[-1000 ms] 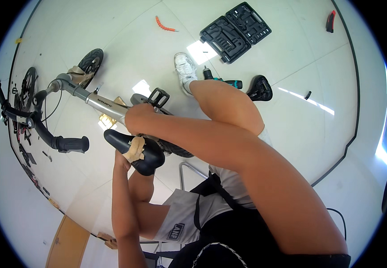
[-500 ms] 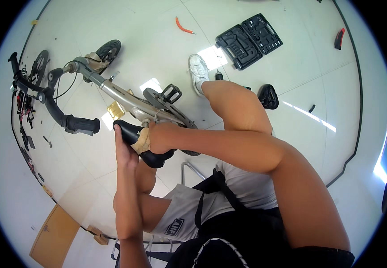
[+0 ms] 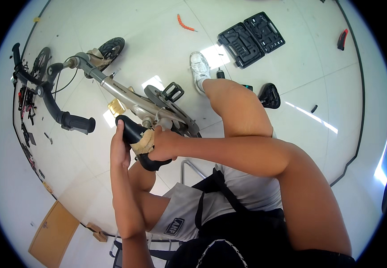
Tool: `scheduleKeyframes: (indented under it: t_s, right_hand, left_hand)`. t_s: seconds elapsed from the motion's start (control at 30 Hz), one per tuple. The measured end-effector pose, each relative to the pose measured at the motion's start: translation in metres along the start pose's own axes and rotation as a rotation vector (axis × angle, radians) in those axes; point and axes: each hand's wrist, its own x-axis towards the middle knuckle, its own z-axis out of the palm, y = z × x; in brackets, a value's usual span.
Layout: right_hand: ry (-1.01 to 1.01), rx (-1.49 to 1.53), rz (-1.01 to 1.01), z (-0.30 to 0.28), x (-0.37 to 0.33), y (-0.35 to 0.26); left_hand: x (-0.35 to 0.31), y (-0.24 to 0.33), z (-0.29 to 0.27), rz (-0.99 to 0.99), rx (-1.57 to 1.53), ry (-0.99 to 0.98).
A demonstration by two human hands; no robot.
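Your left hand (image 3: pixel 123 154) wraps the near side of the black saddle (image 3: pixel 134 130); your right hand (image 3: pixel 164 145) closes over its rear edge. It tops the silver bicycle (image 3: pixel 124 94); your undermost fingers are hidden.

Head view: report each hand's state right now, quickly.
Left hand: closed on the patched black saddle, at its nose side.
Right hand: closed on the same saddle, beside the tan patch.

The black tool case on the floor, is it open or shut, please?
Open: the black tool case lies with its two halves spread side by side, both insides in view.
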Motion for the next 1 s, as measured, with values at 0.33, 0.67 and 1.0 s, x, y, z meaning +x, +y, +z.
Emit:
scheduleKeyframes:
  t_s: [0.33, 0.67, 1.0]
  right_hand:
    - [0.174, 0.223, -0.090, 0.032, 0.023, 0.019]
    - [0.253, 0.111, -0.119, 0.036, 0.014, 0.015]
    - [0.107, 0.028, -0.152, 0.018, 0.000, 0.010]
  left_hand:
    - [0.035, 0.004, 0.002, 0.135, -0.209, -0.009]
    - [0.022, 0.007, 0.002, 0.132, -0.284, 0.136]
    - [0.008, 0.011, 0.002, 0.097, -0.421, 0.191]
